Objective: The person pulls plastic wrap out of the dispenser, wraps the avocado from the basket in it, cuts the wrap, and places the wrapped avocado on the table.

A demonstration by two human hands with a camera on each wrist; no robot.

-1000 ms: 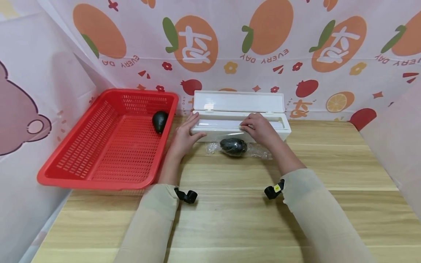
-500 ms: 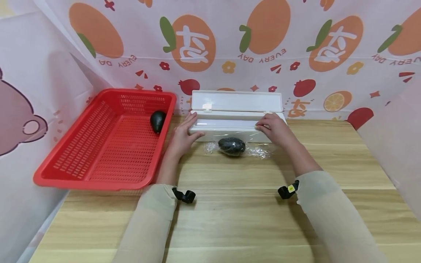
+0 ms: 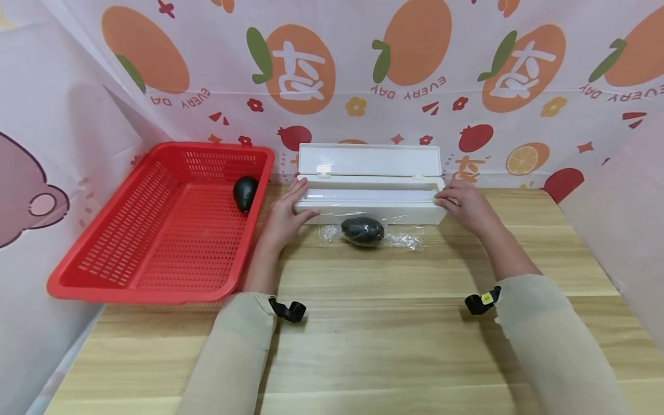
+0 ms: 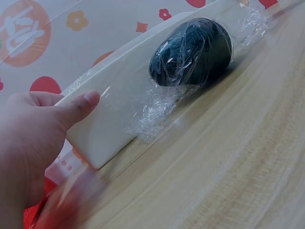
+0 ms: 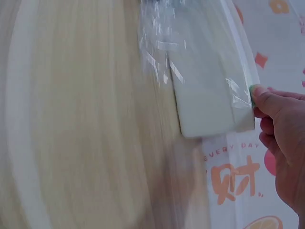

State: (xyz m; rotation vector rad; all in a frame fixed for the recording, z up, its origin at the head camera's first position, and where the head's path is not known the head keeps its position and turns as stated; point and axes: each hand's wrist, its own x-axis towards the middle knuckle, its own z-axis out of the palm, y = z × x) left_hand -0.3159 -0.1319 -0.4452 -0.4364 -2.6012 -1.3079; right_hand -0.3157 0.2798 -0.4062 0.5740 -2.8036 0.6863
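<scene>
A long white cling film dispenser (image 3: 430, 217) stands at the back of the table with its lid (image 3: 369, 159) raised. My left hand (image 3: 282, 218) holds its left end, with the thumb (image 4: 85, 106) flat on the front wall. At the right end, my right hand (image 3: 469, 208) pinches a small green slide cutter (image 5: 252, 93) on the dispenser's front top edge; fingers cover most of it. Against the front wall lies a dark avocado (image 3: 363, 231) wrapped in clear cling film (image 4: 155, 112), with crumpled film at both ends.
To the left is a red plastic basket (image 3: 150, 296) with a second dark avocado (image 3: 245, 193) inside, by its right wall. A fruit-printed cloth (image 3: 332, 127) hangs right behind the dispenser. The wooden table (image 3: 373, 334) extends toward me.
My right hand has slid rightward with the slide cutter, from past the dispenser's middle to its right end. My left hand stays on the left end. The wrapped avocado keeps its place.
</scene>
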